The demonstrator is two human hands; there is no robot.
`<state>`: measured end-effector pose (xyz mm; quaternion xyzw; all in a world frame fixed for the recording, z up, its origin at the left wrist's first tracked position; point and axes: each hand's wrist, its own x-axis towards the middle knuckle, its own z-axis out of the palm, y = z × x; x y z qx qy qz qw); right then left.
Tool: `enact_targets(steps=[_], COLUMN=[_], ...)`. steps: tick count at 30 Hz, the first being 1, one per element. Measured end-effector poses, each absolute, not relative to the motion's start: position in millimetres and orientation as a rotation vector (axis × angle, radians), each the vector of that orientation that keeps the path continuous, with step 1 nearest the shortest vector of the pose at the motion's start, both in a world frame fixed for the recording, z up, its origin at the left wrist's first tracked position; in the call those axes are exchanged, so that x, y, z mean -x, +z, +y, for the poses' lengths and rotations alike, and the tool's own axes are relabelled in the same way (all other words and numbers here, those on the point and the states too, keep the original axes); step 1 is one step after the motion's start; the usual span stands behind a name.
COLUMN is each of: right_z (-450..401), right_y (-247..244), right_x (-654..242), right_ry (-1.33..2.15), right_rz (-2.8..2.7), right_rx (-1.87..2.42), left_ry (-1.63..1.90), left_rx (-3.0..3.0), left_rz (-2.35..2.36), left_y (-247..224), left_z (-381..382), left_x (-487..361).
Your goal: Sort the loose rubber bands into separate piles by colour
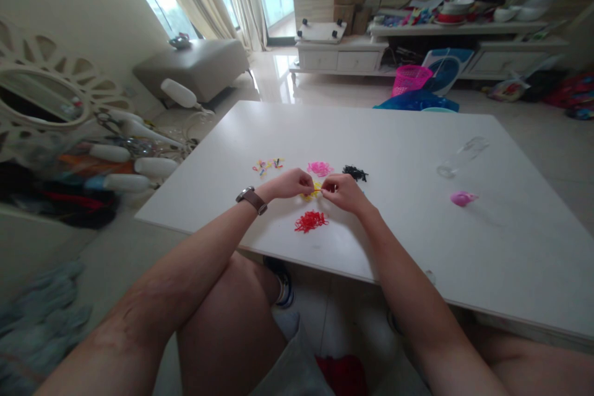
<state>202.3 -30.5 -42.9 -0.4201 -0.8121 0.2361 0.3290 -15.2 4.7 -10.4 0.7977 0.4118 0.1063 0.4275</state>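
My left hand (297, 183), with a watch (253, 198) on its wrist, and my right hand (342, 192) meet over the table, fingertips pinched. A small yellow-orange rubber band (317, 190) is stretched between them. Just beneath lies a pile of yellow rubber bands (308, 196), partly hidden by my fingers. Nearer to me is a heap of red rubber bands (310, 221). Beyond my hands are pink rubber bands (320, 168) and black rubber bands (355, 172). Off to the left, several mixed-colour bands (268, 166), seemingly joined in small pieces, lie spread out.
On the right of the white table (408, 142) lie a clear bottle (464, 156) and a small pink object (463, 198). A pink basket (411, 79) stands behind the far edge. Several white lamp-like parts (155, 167) crowd the left side.
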Motion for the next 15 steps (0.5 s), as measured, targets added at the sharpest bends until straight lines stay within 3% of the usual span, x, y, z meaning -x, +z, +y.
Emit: enact_targets(steps=[10, 15], right_z=[-30.3, -31.4], right_y=[-43.2, -41.3], right_x=[-204.8, -207.7], right_ry=[0.698, 0.897], right_rz=[-2.073, -2.069], right_rx=[1.049, 1.053], left_ry=[0.273, 0.518], left_rx=[-1.929, -1.871], left_rz=[0.968, 1.325], left_y=[-8.2, -11.8], left_z=[8.0, 23.6], left_x=[23.6, 60.4])
